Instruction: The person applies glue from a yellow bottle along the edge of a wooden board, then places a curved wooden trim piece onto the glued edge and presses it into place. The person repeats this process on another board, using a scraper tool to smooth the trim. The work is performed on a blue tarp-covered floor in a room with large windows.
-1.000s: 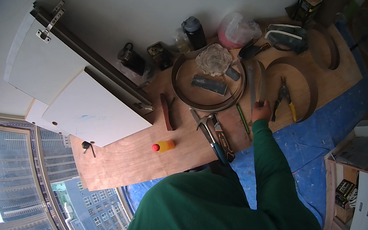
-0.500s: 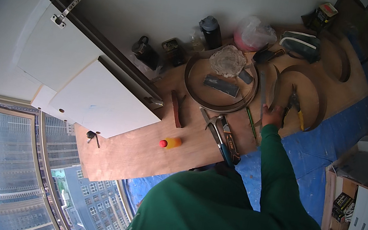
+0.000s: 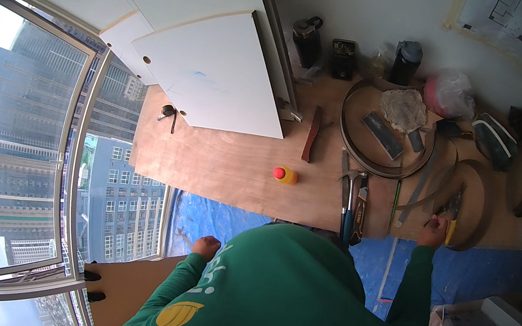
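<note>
Past the front edge of the wooden board, my left hand (image 3: 206,247) hangs over the blue sheet, fingers curled and nothing visible in them. My right hand (image 3: 432,232) is at the board's front right, its fingers pinched together; what they hold, if anything, is too small to make out. Close beside it lie yellow-handled pliers (image 3: 451,226), inside a loose loop of brown strip (image 3: 489,211). A flat grey strip (image 3: 416,192) lies left of that hand, near a green pencil (image 3: 395,201). Further left are a blue-gripped hammer (image 3: 349,209) and an orange-and-black cutter (image 3: 360,211).
A coiled strip (image 3: 377,171) surrounds a dark block (image 3: 383,135) and crumpled plastic (image 3: 403,109). A red-capped yellow bottle (image 3: 285,175) sits mid-board. White panels (image 3: 213,79) lean at the back left, near a tape measure (image 3: 167,110). Dark flasks (image 3: 406,64) stand by the wall.
The view has swung, so the board sits straighter and more window shows. My left hand has come into sight. My right hand is now at the board's front edge, still beside the pliers.
</note>
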`<state>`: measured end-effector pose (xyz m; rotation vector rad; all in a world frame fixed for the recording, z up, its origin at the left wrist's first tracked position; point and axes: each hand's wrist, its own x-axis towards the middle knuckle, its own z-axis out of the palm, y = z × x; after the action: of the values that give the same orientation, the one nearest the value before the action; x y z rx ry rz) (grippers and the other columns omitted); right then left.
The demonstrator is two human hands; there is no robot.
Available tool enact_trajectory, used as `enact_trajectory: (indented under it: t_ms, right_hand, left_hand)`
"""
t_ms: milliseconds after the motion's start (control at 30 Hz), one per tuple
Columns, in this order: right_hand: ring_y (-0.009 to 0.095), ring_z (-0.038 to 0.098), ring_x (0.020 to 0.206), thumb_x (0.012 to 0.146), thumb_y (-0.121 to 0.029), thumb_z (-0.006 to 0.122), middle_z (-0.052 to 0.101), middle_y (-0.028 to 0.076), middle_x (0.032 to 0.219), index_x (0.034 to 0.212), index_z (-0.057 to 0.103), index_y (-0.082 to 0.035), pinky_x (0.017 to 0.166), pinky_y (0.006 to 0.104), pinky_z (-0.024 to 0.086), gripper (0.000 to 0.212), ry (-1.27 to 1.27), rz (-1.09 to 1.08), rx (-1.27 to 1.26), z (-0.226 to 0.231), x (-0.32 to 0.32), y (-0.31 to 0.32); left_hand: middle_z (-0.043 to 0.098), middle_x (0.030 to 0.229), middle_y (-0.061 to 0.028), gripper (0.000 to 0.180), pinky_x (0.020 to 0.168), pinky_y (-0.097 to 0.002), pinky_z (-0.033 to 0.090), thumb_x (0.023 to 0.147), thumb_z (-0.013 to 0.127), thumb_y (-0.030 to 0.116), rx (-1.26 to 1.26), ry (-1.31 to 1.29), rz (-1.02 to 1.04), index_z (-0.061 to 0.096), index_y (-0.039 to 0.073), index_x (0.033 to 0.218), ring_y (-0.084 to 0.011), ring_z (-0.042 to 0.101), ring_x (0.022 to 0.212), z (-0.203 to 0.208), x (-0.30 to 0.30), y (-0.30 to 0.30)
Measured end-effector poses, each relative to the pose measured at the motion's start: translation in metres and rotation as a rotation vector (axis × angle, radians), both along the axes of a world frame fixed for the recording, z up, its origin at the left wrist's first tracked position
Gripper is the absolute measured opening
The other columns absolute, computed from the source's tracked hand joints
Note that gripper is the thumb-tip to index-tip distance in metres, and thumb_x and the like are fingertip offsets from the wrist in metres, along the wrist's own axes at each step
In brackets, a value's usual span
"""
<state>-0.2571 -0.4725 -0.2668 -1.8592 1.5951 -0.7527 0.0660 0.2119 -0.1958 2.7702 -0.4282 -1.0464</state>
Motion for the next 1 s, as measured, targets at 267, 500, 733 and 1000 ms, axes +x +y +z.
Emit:
enact_trajectory:
  t_ms: [267, 500, 733, 1000]
  right_hand:
    - [0.022, 0.056, 0.066, 0.108, -0.038, 0.062, 0.056, 0.015, 0.071, 0.087, 0.06, 0.005, 0.07, 0.0417, 0.049, 0.047, -0.108, 0.117, 0.454, 0.008, 0.06, 0.04]
    - [0.018, 0.06, 0.063, 0.105, -0.027, 0.066, 0.063, 0.007, 0.079, 0.096, 0.064, 0.002, 0.061, 0.0353, 0.051, 0.03, -0.211, 0.353, 0.439, 0.01, 0.112, 0.084]
    - [0.016, 0.064, 0.059, 0.105, -0.008, 0.058, 0.069, 0.009, 0.087, 0.117, 0.063, -0.001, 0.053, 0.0302, 0.052, 0.015, -0.16, 0.601, 0.504, -0.019, 0.138, 0.08]
    - [0.016, 0.068, 0.062, 0.109, -0.016, 0.049, 0.073, 0.013, 0.089, 0.127, 0.06, 0.003, 0.056, 0.0289, 0.054, 0.028, -0.319, 0.59, 0.625, 0.055, 0.198, 0.108]
  left_hand:
    - [0.079, 0.087, -0.0148, 0.045, 0.081, -0.0448, 0.058, 0.103, 0.055, 0.042, -0.14, 0.022, 0.15, 0.078, 0.004, 0.098, -0.0333, 0.076, 0.084, -0.012, 0.0, -0.009]
    - [0.076, 0.075, -0.0132, 0.055, 0.081, -0.0483, 0.058, 0.106, 0.052, 0.049, -0.008, 0.031, 0.215, 0.075, 0.0, 0.093, -0.0349, 0.075, 0.075, 0.013, -0.004, -0.038]
    - [0.075, 0.11, -0.025, 0.051, 0.096, -0.0524, 0.053, 0.107, 0.049, 0.045, 0.05, -0.002, 0.351, 0.074, 0.0, 0.106, -0.0436, 0.07, 0.108, -0.038, -0.021, 0.023]
    - [0.075, 0.115, -0.0243, 0.027, 0.092, -0.0483, 0.057, 0.097, 0.06, 0.017, -0.174, -0.127, 0.338, 0.074, 0.006, 0.118, -0.0387, 0.072, 0.107, -0.032, -0.023, 0.02]
